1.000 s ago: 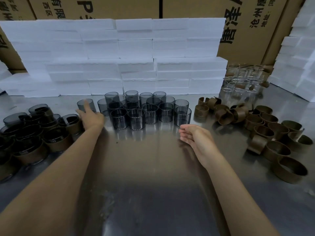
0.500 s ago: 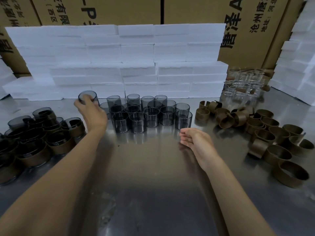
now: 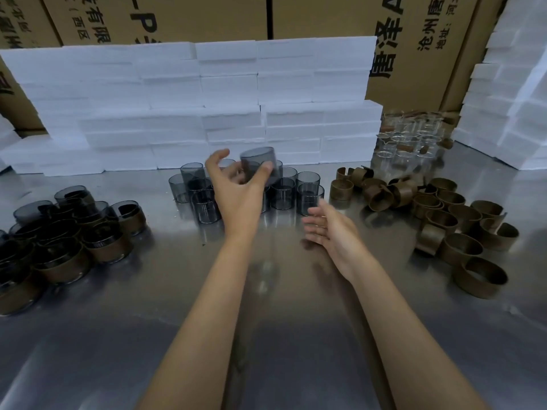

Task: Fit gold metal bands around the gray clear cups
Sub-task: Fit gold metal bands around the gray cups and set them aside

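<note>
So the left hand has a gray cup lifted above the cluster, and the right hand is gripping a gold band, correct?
Not quite. The head view shows the left hand holding the gray cup above the cluster, but the right hand is open and holds nothing; the gold bands lie on the table.

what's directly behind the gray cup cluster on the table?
Behind the gray cup cluster stands a wall of stacked white foam blocks, with cardboard boxes above. The left hand, lifting one gray cup, covers the cluster's middle.

left hand (image 3: pixel 236 193) raised at 12 o'clock, gripped one gray clear cup (image 3: pixel 258 164) | right hand (image 3: pixel 331 229) loose, fingers relaxed, holding nothing | bare gray cups (image 3: pixel 307 187) behind | gold bands (image 3: pixel 461 220) at 3 o'clock | banded cups (image 3: pixel 68 232) at 9 o'clock | steel table (image 3: pixel 281 335)
</note>
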The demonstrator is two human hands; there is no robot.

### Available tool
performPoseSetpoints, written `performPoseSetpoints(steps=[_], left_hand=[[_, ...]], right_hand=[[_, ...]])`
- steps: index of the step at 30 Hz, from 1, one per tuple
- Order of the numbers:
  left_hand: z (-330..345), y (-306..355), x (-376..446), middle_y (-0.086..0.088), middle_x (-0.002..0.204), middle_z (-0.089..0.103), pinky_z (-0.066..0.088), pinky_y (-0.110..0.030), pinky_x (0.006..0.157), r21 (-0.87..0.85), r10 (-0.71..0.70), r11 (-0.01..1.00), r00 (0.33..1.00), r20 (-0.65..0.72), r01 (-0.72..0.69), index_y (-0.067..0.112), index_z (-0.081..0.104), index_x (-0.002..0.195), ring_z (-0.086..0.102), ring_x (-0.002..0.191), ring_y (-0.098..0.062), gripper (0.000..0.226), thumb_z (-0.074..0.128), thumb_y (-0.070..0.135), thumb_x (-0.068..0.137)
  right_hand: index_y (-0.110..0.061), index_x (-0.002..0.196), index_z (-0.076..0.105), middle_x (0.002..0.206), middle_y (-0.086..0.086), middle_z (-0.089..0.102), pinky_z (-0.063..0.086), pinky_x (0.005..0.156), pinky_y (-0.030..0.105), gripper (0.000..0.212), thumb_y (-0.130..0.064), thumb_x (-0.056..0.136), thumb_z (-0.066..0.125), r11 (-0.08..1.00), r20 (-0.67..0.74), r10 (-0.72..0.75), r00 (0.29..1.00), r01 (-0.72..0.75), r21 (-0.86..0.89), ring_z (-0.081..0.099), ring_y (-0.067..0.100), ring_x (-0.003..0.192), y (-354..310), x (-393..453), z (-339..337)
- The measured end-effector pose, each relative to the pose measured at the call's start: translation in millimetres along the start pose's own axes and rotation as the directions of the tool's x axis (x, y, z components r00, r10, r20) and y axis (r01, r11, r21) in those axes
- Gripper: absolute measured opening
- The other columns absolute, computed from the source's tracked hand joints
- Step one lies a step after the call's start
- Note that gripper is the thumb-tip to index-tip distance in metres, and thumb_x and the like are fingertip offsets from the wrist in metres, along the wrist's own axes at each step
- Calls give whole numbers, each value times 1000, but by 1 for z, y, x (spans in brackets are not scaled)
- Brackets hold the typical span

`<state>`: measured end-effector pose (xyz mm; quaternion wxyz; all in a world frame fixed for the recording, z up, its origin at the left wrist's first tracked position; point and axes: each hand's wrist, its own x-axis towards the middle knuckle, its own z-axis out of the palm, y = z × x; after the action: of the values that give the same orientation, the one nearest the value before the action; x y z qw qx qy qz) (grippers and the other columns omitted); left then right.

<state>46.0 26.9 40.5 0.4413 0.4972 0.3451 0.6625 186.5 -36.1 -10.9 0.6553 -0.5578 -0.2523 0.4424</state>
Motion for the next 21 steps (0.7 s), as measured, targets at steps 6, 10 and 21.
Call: performPoseSetpoints(steps=[6, 10, 21], left_hand=[[7, -25, -28, -8, 101, 75, 54, -22, 69, -175, -379, 881, 877, 296, 440, 11, 68, 101, 71, 88, -18, 32, 84, 25, 77], [2, -31, -31, -9, 98, 76, 57, -21, 72, -188, -393, 832, 792, 467, 523, -1, 70, 113, 71, 83, -15, 47, 78, 27, 77], [1, -25, -32, -17, 115, 75, 60, -42, 92, 42, -352, 931, 862, 364, 363, 4, 71, 120, 72, 109, -29, 29, 71, 18, 95]], right_hand=[[-18, 136, 60, 125, 11, 70, 50, 94, 39, 69, -67, 101, 28, 999, 179, -24, 984, 20, 26, 68, 20, 102, -5, -8, 7], [-16, 136, 63, 122, 14, 70, 48, 101, 43, 78, -71, 99, 23, 978, 315, -22, 949, -45, 205, 63, 24, 108, -3, -15, 9], [-24, 123, 60, 105, -6, 78, 57, 90, 30, 49, -54, 86, 73, 956, 7, -286, 958, 286, -70, 73, 10, 101, 2, -9, 13]])
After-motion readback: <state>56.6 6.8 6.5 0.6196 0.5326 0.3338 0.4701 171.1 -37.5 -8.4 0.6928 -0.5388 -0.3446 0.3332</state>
